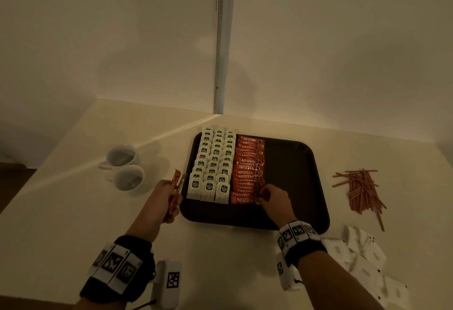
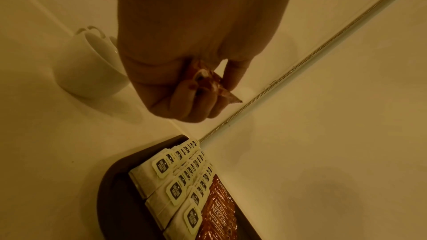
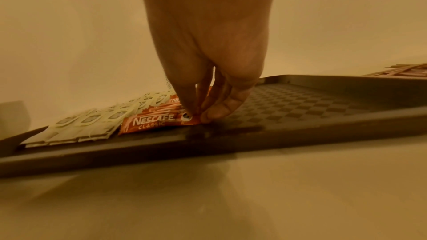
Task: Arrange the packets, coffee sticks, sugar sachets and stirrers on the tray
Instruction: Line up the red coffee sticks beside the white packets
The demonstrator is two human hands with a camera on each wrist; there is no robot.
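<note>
Right hand (image 1: 274, 199) pinches the nearest coffee stick (image 1: 244, 200) on the tray (image 1: 294, 162).

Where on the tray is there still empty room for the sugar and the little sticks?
The tray's right half is bare, from the coffee sticks to the right rim. A thin strip also runs along the near rim. The left half is crowded: three rows of packets, then the coffee sticks, where the right hand pinches the nearest.
</note>
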